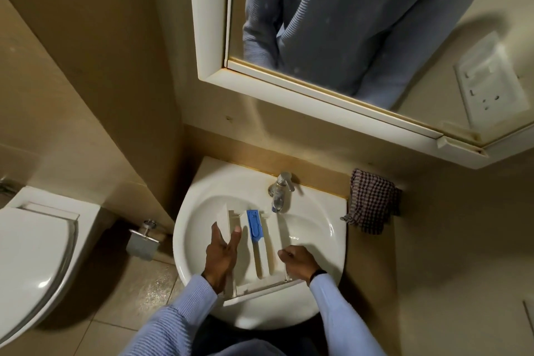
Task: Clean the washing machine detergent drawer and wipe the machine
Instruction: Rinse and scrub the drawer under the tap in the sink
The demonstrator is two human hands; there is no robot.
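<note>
Nearest, the left hand (221,254) is gripping the 9 o'clock wall of the detergent drawer (260,264), the right hand (297,264) curling round its 3 o'clock wall; it is lying in the sink (332,211), the tap (280,191) at 12 o'clock.

Home bathroom: washbasin (202,228), toilet (34,254), wall mirror (346,23).
</note>
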